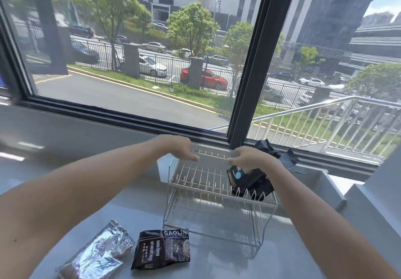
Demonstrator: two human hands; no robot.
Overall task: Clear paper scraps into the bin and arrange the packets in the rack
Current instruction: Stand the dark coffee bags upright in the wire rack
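Observation:
A white wire rack stands on the grey table by the window. One black packet stands in the prongs at the right end of its upper tier. My right hand hovers right over the top of that packet with its fingers curled; a grip cannot be made out. My left hand is open, fingers apart, at the rack's back rail. A black coffee packet and a silver foil packet lie flat on the table in front of the rack. No paper scraps are visible.
A black bin liner sticks up behind the rack at the right, next to the window sill. A white ledge runs along the right side. A large window fills the back.

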